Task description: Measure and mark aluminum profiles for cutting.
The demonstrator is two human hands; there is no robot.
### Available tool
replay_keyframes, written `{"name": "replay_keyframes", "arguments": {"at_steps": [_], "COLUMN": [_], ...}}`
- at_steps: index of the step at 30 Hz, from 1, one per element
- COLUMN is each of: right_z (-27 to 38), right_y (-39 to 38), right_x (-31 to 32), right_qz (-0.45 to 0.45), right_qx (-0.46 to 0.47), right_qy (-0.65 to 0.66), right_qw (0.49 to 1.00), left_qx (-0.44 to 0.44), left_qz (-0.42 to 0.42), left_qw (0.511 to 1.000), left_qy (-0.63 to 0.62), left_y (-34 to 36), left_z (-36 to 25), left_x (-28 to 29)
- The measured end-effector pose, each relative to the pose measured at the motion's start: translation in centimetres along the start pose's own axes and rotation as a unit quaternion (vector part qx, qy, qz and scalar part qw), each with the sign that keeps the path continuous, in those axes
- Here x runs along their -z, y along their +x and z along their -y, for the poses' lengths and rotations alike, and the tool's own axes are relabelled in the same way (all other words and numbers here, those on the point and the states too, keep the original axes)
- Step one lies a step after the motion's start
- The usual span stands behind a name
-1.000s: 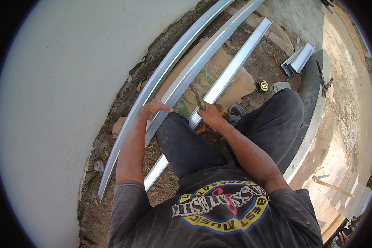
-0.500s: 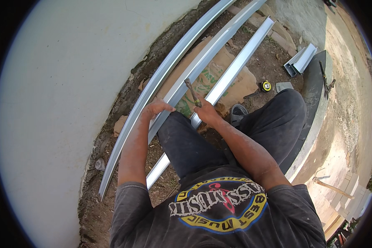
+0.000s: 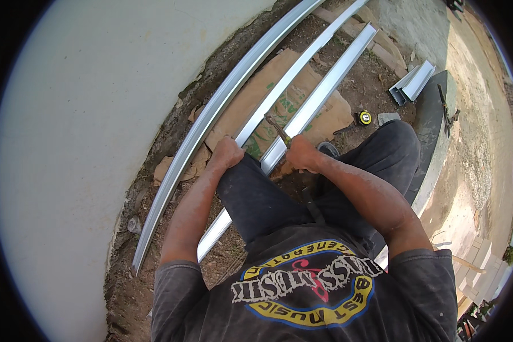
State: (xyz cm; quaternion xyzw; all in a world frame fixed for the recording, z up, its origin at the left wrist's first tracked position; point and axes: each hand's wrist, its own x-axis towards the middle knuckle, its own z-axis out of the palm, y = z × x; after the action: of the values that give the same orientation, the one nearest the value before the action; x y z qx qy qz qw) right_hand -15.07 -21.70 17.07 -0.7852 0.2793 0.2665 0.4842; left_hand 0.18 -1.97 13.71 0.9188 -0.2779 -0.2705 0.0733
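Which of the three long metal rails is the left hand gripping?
The left hand grips the middle rail, between the curved rail by the wall and the open channel.

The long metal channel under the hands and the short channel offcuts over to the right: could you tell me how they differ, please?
The long metal channel runs far up the dirt; the short channel offcuts are only stubs. The long one lies on a brown paper sack with the left hand on it, beside the right hand with its slim tool; the offcuts lie untouched beside a dark slab. Both are pale, silvery, open-sided profiles.
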Motion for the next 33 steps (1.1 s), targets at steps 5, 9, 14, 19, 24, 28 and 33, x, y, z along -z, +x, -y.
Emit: {"name": "replay_keyframes", "arguments": {"at_steps": [5, 9, 14, 19, 24, 28, 33], "right_z": [-3.0, -0.1, -2.9, -1.8, -1.2, -0.8, -1.8], "right_y": [1.1, 0.2, 2.4, 1.8, 1.0, 0.8, 1.5], "right_x": [2.9, 0.8, -5.6, -6.2, -4.7, -4.3, -5.0], "right_qz": [0.129, 0.1, -0.158, -0.18, -0.137, -0.131, -0.135], "right_qx": [0.08, -0.08, 0.095, 0.113, 0.087, 0.104, 0.107], "right_qy": [-0.13, 0.046, 0.019, 0.038, 0.017, 0.005, -0.012], "right_qw": [0.98, 0.991, 0.983, 0.976, 0.987, 0.986, 0.985], "left_qx": [0.009, -0.004, -0.033, -0.015, -0.009, 0.002, 0.001], "left_qz": [-0.109, -0.019, 0.076, 0.088, 0.093, 0.1, 0.098], "left_qw": [0.994, 1.0, 0.992, 0.984, 0.983, 0.983, 0.983], "left_qy": [0.031, -0.021, -0.1, -0.153, -0.157, -0.152, -0.155], "left_y": [0.5, 0.0, 2.2, 2.5, 2.5, 2.1, 2.1], "left_z": [0.9, 0.8, 2.7, 3.8, 3.7, 3.0, 3.1], "left_x": [-4.6, -0.2, 0.9, 0.7, 1.0, 1.6, 1.6]}}
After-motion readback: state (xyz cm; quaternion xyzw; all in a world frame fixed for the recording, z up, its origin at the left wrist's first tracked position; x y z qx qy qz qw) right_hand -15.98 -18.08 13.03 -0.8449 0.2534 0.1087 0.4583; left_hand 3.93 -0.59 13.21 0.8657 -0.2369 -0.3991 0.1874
